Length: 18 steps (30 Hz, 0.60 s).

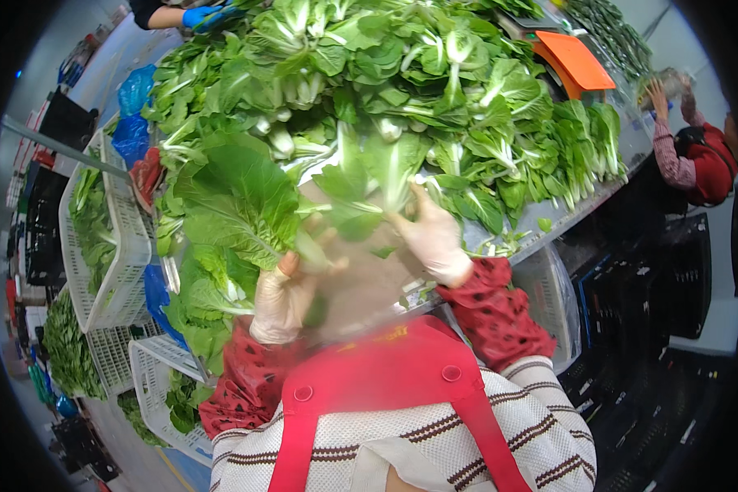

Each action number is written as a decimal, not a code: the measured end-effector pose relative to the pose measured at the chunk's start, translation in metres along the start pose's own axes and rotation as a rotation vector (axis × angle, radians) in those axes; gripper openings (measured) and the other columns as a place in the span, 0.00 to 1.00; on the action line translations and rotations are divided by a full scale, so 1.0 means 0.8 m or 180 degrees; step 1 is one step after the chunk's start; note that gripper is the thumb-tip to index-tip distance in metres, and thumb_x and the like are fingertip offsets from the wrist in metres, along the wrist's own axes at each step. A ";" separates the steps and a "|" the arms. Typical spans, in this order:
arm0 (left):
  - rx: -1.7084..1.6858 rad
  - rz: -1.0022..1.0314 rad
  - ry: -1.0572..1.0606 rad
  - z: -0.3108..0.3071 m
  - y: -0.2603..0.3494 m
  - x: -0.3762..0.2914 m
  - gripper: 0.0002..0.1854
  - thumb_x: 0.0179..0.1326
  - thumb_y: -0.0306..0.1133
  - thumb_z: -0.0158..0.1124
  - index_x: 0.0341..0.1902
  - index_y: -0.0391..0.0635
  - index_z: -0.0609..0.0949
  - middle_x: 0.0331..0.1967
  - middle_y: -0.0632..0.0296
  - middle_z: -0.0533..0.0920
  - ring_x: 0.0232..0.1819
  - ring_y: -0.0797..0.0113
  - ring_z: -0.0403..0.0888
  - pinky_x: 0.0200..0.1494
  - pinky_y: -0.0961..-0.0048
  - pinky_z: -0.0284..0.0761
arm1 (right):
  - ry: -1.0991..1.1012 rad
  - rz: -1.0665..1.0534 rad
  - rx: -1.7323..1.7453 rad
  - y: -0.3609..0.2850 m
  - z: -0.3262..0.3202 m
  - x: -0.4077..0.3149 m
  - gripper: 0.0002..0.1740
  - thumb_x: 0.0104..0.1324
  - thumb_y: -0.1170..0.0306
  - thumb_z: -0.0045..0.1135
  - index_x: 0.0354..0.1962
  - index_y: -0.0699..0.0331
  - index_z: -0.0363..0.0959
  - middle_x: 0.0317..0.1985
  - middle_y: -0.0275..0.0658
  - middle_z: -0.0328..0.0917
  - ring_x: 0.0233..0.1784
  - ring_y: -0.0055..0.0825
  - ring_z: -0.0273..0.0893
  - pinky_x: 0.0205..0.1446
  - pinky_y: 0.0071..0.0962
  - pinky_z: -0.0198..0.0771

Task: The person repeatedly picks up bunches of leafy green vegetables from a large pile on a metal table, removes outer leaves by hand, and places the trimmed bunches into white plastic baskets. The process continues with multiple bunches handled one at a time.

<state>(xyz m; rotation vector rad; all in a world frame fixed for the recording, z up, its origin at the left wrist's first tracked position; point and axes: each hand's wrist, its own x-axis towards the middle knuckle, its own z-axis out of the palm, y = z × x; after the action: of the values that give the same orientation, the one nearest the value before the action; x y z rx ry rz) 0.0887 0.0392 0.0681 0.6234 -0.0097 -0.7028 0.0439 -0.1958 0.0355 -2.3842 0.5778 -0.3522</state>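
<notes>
In front of me my left hand (pixel 292 283), in a pale glove with bare fingertips, grips the white stalk end of a leafy green vegetable (pixel 243 203); its broad leaves point up and left. My right hand (pixel 427 230), gloved the same way, pinches the base of another leafy green (pixel 396 163) whose leaves spread away from me. Between the hands lies a blurred brownish surface (pixel 363 277) with a loose leaf bit. A large heap of leafy greens (pixel 369 61) covers the metal table beyond both hands. More leaves lie beside my left forearm.
White plastic crates (pixel 107 246) with greens stand at the left, near blue plastic bags (pixel 132 138) and a red glove (pixel 146 175). An orange tray (pixel 575 58) sits at the table's far right. A blue-gloved hand (pixel 203 18) is at the heap's far side; another person (pixel 698 154) is at right.
</notes>
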 end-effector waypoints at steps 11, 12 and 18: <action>-0.0508 -0.0054 -0.0087 -0.027 0.005 -0.039 0.34 0.53 0.25 0.68 0.62 0.49 0.63 0.41 0.65 0.75 0.45 0.68 0.73 0.40 0.70 0.72 | -0.0240 0.0327 0.0724 0.055 0.062 0.028 0.42 0.53 0.69 0.67 0.62 0.72 0.56 0.42 0.43 0.73 0.39 0.29 0.77 0.39 0.27 0.74; -0.0551 -0.0138 0.0003 -0.028 -0.002 -0.037 0.28 0.54 0.24 0.67 0.57 0.49 0.65 0.38 0.65 0.75 0.43 0.68 0.73 0.38 0.70 0.71 | -0.0564 0.0827 0.1246 0.055 0.053 0.027 0.39 0.54 0.70 0.66 0.61 0.72 0.58 0.40 0.39 0.74 0.39 0.25 0.76 0.40 0.24 0.73; -0.0747 -0.0459 0.0022 -0.034 -0.026 -0.021 0.20 0.57 0.25 0.62 0.53 0.47 0.70 0.38 0.64 0.74 0.42 0.65 0.72 0.36 0.69 0.70 | -0.0759 0.1301 0.4854 0.057 -0.014 -0.017 0.27 0.63 0.75 0.53 0.60 0.67 0.61 0.45 0.38 0.75 0.41 0.24 0.73 0.44 0.23 0.70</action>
<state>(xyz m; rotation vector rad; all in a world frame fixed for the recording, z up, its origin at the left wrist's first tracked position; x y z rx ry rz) 0.0693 0.0516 0.0380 0.4037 0.1236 -0.8275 0.0134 -0.2271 0.0129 -0.7995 0.4016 -0.1813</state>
